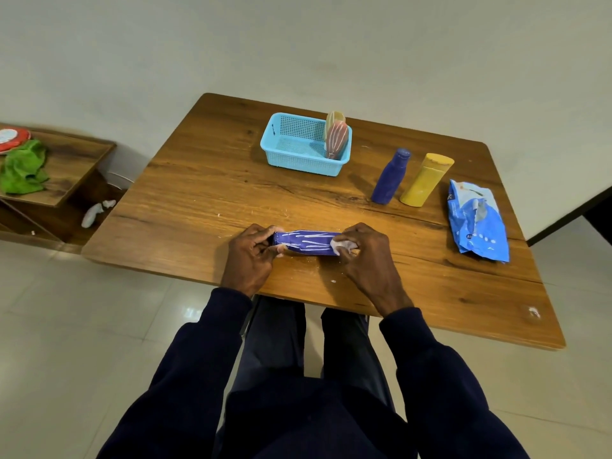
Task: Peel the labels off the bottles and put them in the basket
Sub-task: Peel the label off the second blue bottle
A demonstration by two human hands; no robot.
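I've got the purple label (306, 243) stretched out near the table (198, 193) edge, left hand (250, 256) pinching one end, right hand (366, 256) pinching the other plus a white wad (341, 245).

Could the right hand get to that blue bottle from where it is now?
Probably yes: nothing stands between the right hand and the blue bottle. But it is busy pinching one end of the purple label, so it must let go first.
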